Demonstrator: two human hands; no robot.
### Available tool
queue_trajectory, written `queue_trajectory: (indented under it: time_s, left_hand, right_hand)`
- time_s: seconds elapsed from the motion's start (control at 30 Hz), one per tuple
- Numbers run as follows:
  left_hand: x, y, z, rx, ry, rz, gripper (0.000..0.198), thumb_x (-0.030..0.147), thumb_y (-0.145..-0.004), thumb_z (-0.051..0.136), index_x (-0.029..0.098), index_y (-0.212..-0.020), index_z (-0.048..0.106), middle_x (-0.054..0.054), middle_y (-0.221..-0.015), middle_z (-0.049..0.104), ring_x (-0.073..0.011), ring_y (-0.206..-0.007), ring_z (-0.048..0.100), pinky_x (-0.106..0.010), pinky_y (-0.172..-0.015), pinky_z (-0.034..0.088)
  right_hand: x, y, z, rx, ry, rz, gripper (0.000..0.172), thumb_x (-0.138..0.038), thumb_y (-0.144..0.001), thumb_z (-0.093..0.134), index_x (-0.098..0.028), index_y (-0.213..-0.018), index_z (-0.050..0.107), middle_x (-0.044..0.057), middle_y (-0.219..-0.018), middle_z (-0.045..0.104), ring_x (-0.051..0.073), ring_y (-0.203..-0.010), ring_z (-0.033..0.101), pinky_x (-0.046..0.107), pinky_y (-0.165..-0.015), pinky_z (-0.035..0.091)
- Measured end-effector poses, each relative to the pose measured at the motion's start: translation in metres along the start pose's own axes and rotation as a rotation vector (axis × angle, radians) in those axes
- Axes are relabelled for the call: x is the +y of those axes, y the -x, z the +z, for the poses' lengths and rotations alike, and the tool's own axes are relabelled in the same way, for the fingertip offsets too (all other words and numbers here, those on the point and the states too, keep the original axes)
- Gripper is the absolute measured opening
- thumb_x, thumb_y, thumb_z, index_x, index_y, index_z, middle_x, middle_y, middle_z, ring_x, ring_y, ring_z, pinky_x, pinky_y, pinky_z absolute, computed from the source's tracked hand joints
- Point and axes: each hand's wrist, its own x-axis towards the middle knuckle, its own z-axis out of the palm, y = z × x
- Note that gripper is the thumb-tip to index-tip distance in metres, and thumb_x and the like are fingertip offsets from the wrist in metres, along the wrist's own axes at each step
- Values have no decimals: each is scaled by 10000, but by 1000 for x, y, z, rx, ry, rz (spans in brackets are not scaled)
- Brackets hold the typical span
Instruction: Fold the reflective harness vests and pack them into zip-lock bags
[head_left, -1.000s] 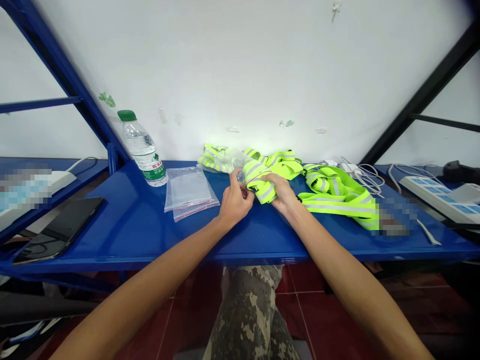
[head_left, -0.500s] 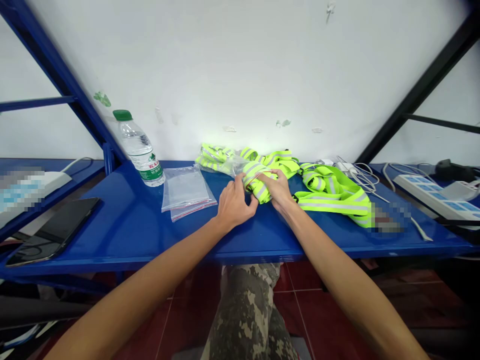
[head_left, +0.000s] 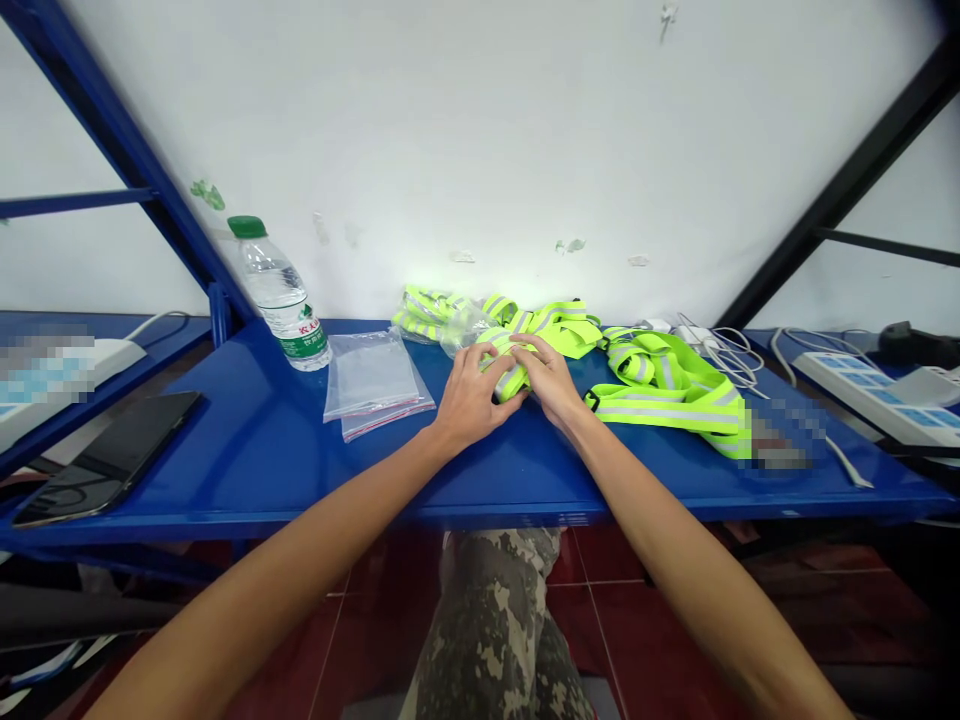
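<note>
A folded bundle of neon yellow reflective strap (head_left: 507,366) lies on the blue shelf (head_left: 300,460) between both hands. My left hand (head_left: 469,398) curls round its left side, fingers closed on it. My right hand (head_left: 549,382) presses on its right side with fingers over the top. Behind it lie more neon yellow straps (head_left: 559,325), some in a clear bag (head_left: 457,322). A loose reflective strap (head_left: 667,392) spreads out to the right.
Empty clear zip bags (head_left: 373,380) lie left of the hands, with a water bottle (head_left: 281,297) behind them. A dark phone (head_left: 109,458) rests at the left edge. White cables (head_left: 720,345) and a power strip (head_left: 870,392) sit at the right.
Both hands have closed in on the folded strap bundle and pressed it down onto the shelf, a little further left and back than before.
</note>
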Motion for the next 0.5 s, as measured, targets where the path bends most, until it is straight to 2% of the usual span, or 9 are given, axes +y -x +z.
queue_trajectory:
  time_s: [0.13,0.27,0.4,0.5]
  left_hand:
    - [-6,-2,-6,-9,69,-17,229,324,-855,665,196,-1033,599,-107,-1125,536,-249,-1053,504,-403,-971,441]
    - [-10,-6,-13,10,154,-61,142,243,-840,655,194,-931,557,-81,-1054,562,-224,-1030,534,-365,-953,440]
    - [-15,-8,-14,42,175,-101,133,156,-805,627,204,-865,518,-58,-998,557,-207,-989,541,-341,-922,446]
    - [-18,-7,-14,80,167,-141,152,109,-788,594,210,-827,487,-48,-950,543,-200,-940,536,-333,-887,453]
  right_hand:
    - [-5,-4,-6,33,-41,61,281,-378,-685,654,-232,-919,707,-16,-846,683,139,-676,580,235,-561,447]
    - [-11,-4,-12,-14,-107,124,279,-292,-641,625,-209,-885,732,2,-853,700,147,-669,613,247,-555,482]
    - [-8,-6,-17,-78,-47,9,314,-210,-572,745,-192,-886,754,-5,-837,680,128,-710,623,276,-687,543]
    - [-2,-7,-17,-102,19,-72,338,-256,-589,804,-184,-915,756,-13,-797,664,112,-653,604,308,-712,555]
